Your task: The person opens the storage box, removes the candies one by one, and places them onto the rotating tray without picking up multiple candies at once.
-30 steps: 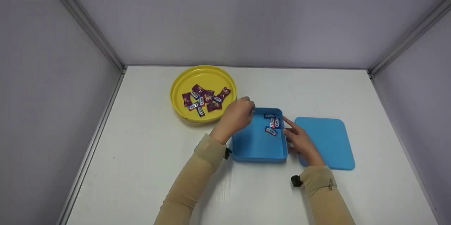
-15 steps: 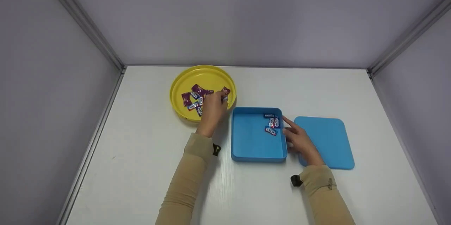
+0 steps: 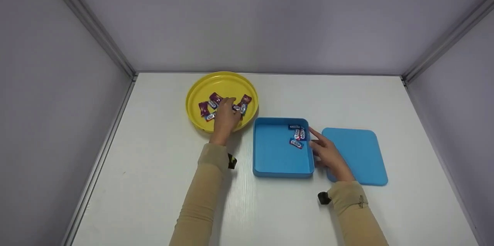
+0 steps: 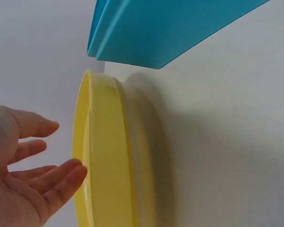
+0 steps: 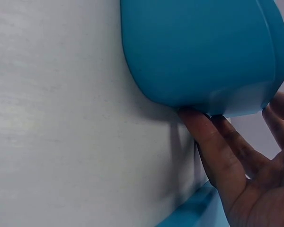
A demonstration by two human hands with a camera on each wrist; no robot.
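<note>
- Your left hand is over the yellow plate now, at about 10 o'clock from the blue box. One second ago it was at the far left corner of the box, so it has moved left to the plate.
- Your left grip is spread. The wrist view shows the fingers straight and loose beside the plate rim, pinching nothing.
- From the head view your fingertips are down among the wrapped candies on the plate. I cannot tell if they touch one.
- The candies have moved a little. Some that showed a second ago are now hidden under your hand.
- Your right hand has stayed put at the 3 o'clock side of the box.
- Your right grip is spread too. The fingers lie straight against the box wall.
- Four candies lie in the box near its far right corner, the same as before.
- The flat blue lid lies on the white bench at 3 o'clock from the box, under your right wrist. It has not moved.
</note>
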